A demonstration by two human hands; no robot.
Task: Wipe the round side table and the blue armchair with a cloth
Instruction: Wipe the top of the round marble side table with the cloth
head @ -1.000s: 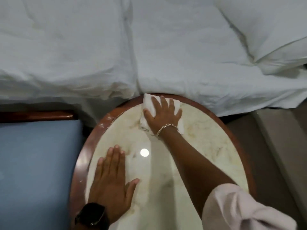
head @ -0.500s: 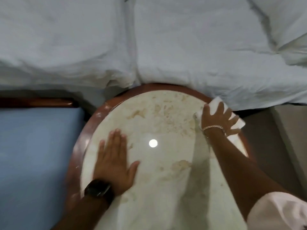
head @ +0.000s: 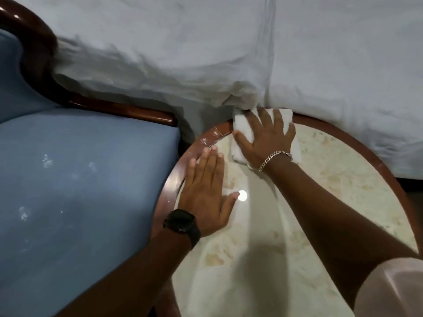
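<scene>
Cloth [head: 242, 126] swept back to table's [head: 332, 161] far-left rim, right hand [head: 266, 139] splayed flat on it; left hand [head: 206, 193] flat, fingers together

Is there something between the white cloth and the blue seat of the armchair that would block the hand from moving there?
Nothing stands upright between them. The left hand lies flat on the round marble table, on the side toward the blue armchair seat; the right hand pressing the white folded cloth must pass over or beside it.

One head-worn view looks steeply down from close above the table [head: 332, 179], facing the bed [head: 183, 53] ahead, with the armchair [head: 80, 179] filling its left side.
</scene>
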